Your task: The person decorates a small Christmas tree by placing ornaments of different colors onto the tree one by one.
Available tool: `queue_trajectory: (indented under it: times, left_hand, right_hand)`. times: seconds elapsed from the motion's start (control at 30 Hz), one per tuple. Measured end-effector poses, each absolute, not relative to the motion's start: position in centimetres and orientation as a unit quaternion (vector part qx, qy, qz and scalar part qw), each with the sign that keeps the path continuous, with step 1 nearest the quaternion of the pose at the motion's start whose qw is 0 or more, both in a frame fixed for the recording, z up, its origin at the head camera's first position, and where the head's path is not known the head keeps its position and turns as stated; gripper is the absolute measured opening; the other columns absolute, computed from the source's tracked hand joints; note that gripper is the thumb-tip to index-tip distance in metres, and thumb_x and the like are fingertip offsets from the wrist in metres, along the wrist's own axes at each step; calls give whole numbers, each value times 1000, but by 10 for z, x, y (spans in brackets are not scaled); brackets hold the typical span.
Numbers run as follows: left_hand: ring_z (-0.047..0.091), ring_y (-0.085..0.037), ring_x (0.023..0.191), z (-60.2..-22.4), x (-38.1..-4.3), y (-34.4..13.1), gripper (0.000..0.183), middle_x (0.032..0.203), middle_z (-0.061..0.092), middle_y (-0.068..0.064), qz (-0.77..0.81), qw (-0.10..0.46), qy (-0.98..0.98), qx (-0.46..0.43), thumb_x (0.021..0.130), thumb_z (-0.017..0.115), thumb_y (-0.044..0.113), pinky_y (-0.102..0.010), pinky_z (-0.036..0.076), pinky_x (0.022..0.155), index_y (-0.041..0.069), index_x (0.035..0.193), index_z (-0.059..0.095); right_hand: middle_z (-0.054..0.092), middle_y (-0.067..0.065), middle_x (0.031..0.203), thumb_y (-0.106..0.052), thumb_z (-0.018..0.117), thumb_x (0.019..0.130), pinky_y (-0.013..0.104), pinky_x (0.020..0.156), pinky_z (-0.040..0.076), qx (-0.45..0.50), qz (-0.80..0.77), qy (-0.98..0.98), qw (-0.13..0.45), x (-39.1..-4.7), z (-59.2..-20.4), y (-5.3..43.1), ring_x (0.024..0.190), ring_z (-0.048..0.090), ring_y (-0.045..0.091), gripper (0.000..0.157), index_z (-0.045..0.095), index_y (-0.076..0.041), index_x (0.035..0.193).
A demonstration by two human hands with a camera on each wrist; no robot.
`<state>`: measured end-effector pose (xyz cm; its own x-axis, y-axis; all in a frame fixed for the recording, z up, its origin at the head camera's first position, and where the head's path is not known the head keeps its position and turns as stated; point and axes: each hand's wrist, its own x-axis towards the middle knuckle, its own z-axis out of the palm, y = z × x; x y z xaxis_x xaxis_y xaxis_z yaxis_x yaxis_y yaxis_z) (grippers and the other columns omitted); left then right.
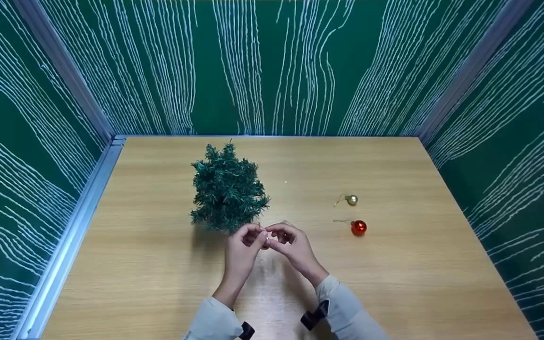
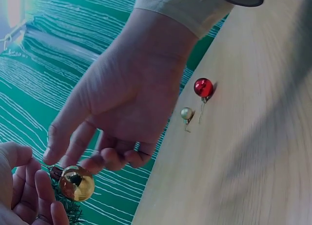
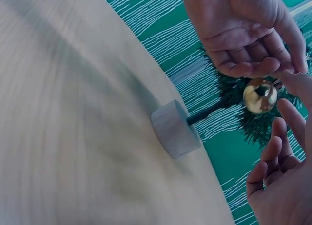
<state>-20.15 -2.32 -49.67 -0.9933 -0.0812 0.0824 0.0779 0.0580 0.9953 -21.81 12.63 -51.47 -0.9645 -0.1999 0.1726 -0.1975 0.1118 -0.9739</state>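
A shiny gold Christmas ball (image 2: 76,183) hangs between the hands, seen closely in both wrist views. My left hand (image 1: 243,252) pinches at its cap and hanging loop with thumb and index finger. From the other side, the thumb and forefinger of my right hand (image 1: 298,250) pinch at the same spot, so the fingertips of both hands meet there. Just beyond the left hand stands a small green artificial Christmas tree (image 1: 227,186). Its round pale base (image 3: 175,130) shows in the right wrist view. Fingers hide most of the loop.
To the right on the wooden table (image 1: 423,264) lie a red Christmas ball (image 1: 359,228) and, behind it, a smaller gold one (image 1: 352,200), each with a thread loop pointing left. Green panels with white lines (image 1: 272,71) enclose the table at the back and sides.
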Motion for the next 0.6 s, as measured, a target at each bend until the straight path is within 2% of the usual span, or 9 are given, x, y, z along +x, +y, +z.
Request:
queue_trajectory:
  times: [0.17, 0.3, 0.4, 0.43, 0.53, 0.6]
  left_hand:
    - [61, -15, 71, -516, -207, -24, 13, 86, 68, -10, -690, 71, -720, -5, 89, 71, 8, -27, 54, 68, -2, 96, 68]
    - [63, -23, 71, -502, -202, -25, 12, 84, 68, -12, -698, 64, -713, -8, 89, 70, 5, -37, 58, 68, -4, 95, 67]
    - [63, -24, 71, -491, -197, -25, 11, 84, 68, -13, -698, 63, -714, -6, 89, 69, 3, -35, 57, 67, -6, 95, 66]
    - [62, -22, 71, -491, -197, -25, 11, 85, 68, -13, -694, 64, -717, -5, 89, 70, 3, -32, 56, 66, -5, 95, 67]
    - [61, -20, 72, -490, -197, -26, 10, 85, 68, -12, -687, 69, -724, -3, 89, 70, 5, -23, 51, 67, -4, 94, 67]
    - [62, -20, 72, -490, -196, -26, 11, 85, 68, -12, -689, 68, -721, -4, 89, 70, 5, -24, 52, 67, -4, 94, 67]
  right_hand:
    - [65, 7, 86, -6, 75, 84, 30, 72, 41, -157, -632, 758, -28, -219, -508, 123, 76, 50, 36, 11, 74, -1, 94]
    - [64, 3, 84, -4, 75, 83, 30, 71, 40, -160, -630, 760, -34, -219, -506, 120, 77, 48, 41, 7, 74, 0, 88]
    - [64, 6, 84, -2, 74, 83, 28, 72, 40, -159, -630, 759, -34, -218, -506, 120, 76, 50, 34, 5, 73, 1, 87]
    - [64, 6, 84, -1, 74, 83, 27, 71, 40, -159, -630, 759, -34, -218, -505, 120, 75, 50, 32, 5, 72, 1, 86]
    - [65, 2, 83, -1, 73, 83, 26, 72, 40, -160, -631, 759, -36, -218, -504, 120, 74, 52, 15, 4, 72, 2, 86]
    - [65, 0, 82, -2, 74, 84, 24, 72, 40, -162, -630, 758, -40, -218, -504, 119, 74, 51, 7, 5, 72, 1, 86]
